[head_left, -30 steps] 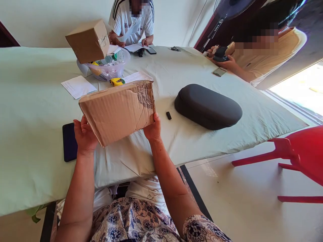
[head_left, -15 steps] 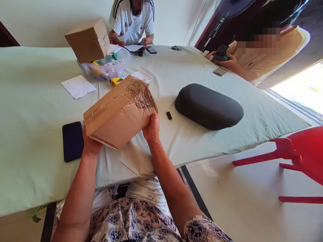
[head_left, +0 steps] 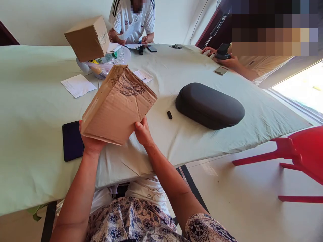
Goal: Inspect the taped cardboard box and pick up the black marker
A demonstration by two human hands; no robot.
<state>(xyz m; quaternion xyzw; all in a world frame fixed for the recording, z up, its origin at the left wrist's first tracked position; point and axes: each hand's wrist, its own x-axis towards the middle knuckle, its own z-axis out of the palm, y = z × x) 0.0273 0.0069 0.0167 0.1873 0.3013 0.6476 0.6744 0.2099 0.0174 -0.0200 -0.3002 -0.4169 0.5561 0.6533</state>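
Observation:
Between both hands I hold a brown cardboard box [head_left: 117,111] tilted above the table, with dark scribbles on its far part. My left hand [head_left: 92,143] grips its near left corner from below, the fingers mostly hidden behind the cardboard. On the lower right side, my right hand [head_left: 144,131] holds the box with its thumb against the face and the other fingers out of sight underneath. A dark tablet or large phone [head_left: 72,141] lies beside my left hand. Right of the box are a small black object [head_left: 169,115] and a dark oval case [head_left: 210,106].
A second cardboard box [head_left: 85,40] rests on a clear plastic basin [head_left: 101,69] of bottles and other items. Papers [head_left: 78,85] lie on the cloth-covered table [head_left: 32,134]. Two people sit across and at the right, one holding a dark device [head_left: 223,52]. A red chair [head_left: 306,148] stands at right.
The cardboard box has turned in my hands, so its broad side now faces me more. My right hand has shifted left and down along it. The yellow item behind is now covered.

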